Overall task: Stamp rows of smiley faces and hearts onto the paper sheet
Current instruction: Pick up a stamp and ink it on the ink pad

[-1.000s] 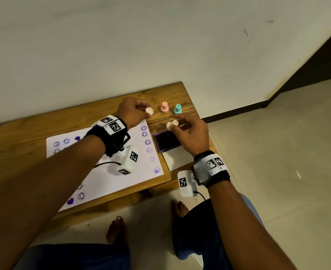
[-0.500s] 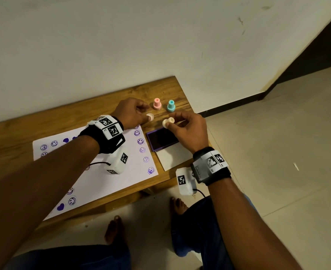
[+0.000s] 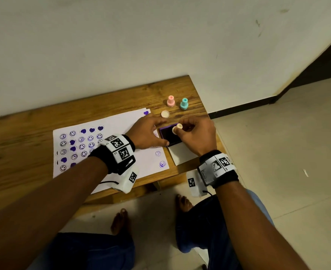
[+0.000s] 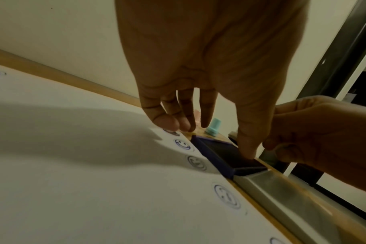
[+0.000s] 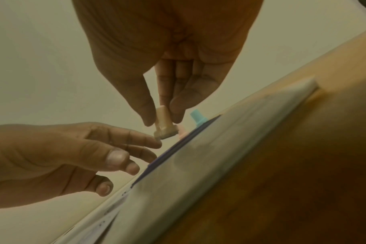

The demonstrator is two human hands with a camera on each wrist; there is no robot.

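A white paper sheet (image 3: 121, 123) with rows of purple smileys and hearts lies on the wooden bench (image 3: 34, 123). To its right is the open purple ink pad (image 3: 167, 137), also seen in the left wrist view (image 4: 219, 151). My left hand (image 3: 155, 133) lies with straight fingers on the paper's right edge, its thumb (image 4: 246, 148) pressing the pad's near corner. My right hand (image 3: 181, 128) pinches a cream stamp (image 3: 177, 128) by its stem just above the pad. The right wrist view shows the stamp (image 5: 164, 127) face down.
A cream cap (image 3: 165, 114) lies on the bench behind the left hand. A pink stamp (image 3: 170, 100) and a teal stamp (image 3: 184, 103) stand near the back right corner. The pad's white lid (image 3: 182, 153) lies at the bench's front edge.
My left hand has let go of the cream cap, which now lies on the bench, and come down onto the paper and ink pad. My right hand has lowered the stamp toward the pad.
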